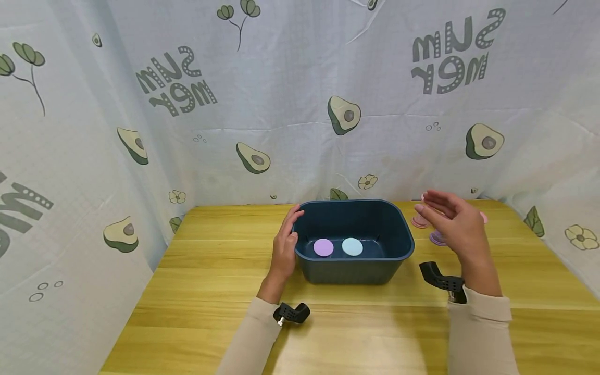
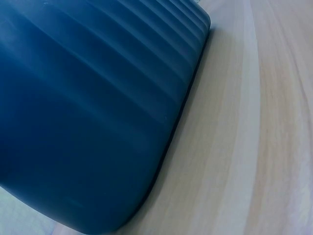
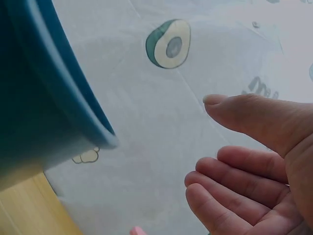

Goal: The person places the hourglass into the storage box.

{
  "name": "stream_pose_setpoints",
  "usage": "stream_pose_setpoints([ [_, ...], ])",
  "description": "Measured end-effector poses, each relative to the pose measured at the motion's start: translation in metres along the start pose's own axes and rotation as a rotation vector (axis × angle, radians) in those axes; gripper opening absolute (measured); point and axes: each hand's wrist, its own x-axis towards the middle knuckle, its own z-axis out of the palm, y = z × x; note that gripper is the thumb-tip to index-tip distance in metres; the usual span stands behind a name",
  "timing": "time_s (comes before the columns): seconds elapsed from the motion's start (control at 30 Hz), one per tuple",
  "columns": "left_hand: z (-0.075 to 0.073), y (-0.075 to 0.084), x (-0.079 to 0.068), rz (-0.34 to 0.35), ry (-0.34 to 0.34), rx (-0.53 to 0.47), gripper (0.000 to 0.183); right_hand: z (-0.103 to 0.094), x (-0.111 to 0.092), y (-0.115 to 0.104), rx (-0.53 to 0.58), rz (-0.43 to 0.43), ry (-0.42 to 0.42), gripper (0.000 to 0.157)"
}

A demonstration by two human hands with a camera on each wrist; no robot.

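A dark blue bin [image 1: 353, 271] stands on the table, also filling much of the left wrist view [image 2: 98, 112]. Inside lie a purple disc [image 1: 323, 247] and a pale blue disc [image 1: 352, 247]. My left hand [image 1: 283, 247] rests against the bin's left side, fingers near the rim. To the right of the bin, my right hand [image 1: 452, 221] is raised with fingers loosely extended, and its palm looks bare in the right wrist view [image 3: 254, 191]. Under and behind it are a pink round-based piece [image 1: 420, 222] and a purple one [image 1: 437, 238], both partly hidden.
Another pink piece [image 1: 484, 217] shows just right of my right hand. The wooden table [image 1: 211, 291] extends on both sides of the bin. A white curtain with avocado prints [image 1: 300, 156] hangs along the table's back and sides.
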Motion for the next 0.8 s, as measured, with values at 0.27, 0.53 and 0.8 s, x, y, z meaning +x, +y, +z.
stream_pose_setpoints([
  [0.27,0.0,0.001,0.001,-0.01,-0.001,0.01,0.052,-0.011,0.001,0.009,-0.077,0.088,0.026,0.068],
  [0.53,0.001,0.001,0.002,0.015,-0.003,0.002,0.051,-0.02,0.0,0.019,-0.105,0.144,0.059,0.07],
  [0.8,-0.001,0.007,0.002,0.012,-0.006,-0.001,0.051,-0.024,0.001,0.032,-0.121,0.195,0.078,0.072],
])
